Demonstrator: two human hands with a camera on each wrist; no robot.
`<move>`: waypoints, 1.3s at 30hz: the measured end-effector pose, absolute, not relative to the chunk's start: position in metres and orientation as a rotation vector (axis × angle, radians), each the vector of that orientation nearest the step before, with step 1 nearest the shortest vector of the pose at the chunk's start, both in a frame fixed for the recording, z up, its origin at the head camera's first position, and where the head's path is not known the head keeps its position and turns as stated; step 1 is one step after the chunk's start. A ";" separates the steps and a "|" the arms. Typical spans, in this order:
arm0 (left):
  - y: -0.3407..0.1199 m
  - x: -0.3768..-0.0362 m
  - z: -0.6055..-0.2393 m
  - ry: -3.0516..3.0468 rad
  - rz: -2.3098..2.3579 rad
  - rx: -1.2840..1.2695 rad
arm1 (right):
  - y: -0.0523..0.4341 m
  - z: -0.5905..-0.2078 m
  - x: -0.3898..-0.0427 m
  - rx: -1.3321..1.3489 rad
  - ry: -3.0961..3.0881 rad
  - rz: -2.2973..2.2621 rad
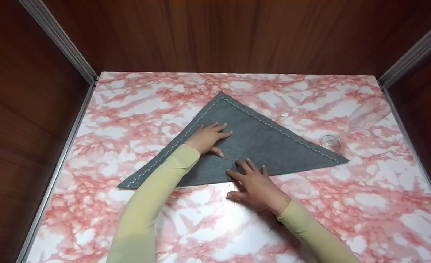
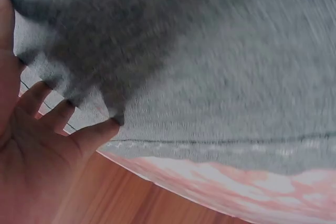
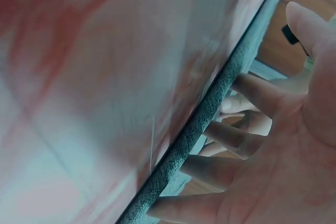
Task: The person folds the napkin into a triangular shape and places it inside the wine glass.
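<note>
Your grey felt cloth (image 1: 251, 146), folded into a triangle with white stitching along two edges, lies flat near the middle of the pink-and-white marbled tabletop (image 1: 365, 204). Apex points away from you; the long folded edge runs nearest you.

Your left hand (image 1: 207, 138) rests palm-down on the cloth, left of centre, fingers straight and spread, gripping nothing. The left wrist view confirms this (blurred, but the fingertips (image 2: 107, 126) press on grey fabric just above the stitched seam).

Your right hand (image 1: 257, 184) lies flat at the near edge: fingertips on the cloth, palm and thumb on bare tabletop. Fingers are extended, nothing clasped. The right wrist view shows the fingers (image 3: 252, 92) reaching over the cloth's thick folded edge (image 3: 202, 124).

A clear glass tumbler (image 1: 357, 122) lies on its side at the right of the table, its base just beside the cloth's right-hand stitched edge; contact cannot be judged.

Dark wood-grain panels (image 1: 237, 33) enclose the table on three sides.
</note>
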State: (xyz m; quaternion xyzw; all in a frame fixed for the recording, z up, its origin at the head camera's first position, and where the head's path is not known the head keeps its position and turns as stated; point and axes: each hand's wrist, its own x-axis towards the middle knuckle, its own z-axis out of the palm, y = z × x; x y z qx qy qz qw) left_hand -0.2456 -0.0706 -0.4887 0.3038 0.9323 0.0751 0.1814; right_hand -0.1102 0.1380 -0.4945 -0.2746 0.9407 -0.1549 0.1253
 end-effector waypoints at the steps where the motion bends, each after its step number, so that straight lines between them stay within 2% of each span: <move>1: -0.072 -0.246 -0.487 2.628 0.220 0.860 | 0.138 -0.494 -0.111 -0.799 2.737 -0.453; 18: -0.090 -0.256 -0.484 2.626 0.243 0.989 | 0.146 -0.498 -0.144 -0.749 2.792 -0.435; 23: -0.092 -0.255 -0.483 2.658 0.199 0.975 | 0.148 -0.498 -0.151 -0.754 2.838 -0.457; 32: -0.097 -0.246 -0.484 2.747 0.122 0.962 | 0.141 -0.489 -0.145 -0.677 2.775 -0.474; 39: -0.106 -0.241 -0.484 2.768 0.184 0.909 | 0.147 -0.490 -0.160 -0.699 2.787 -0.489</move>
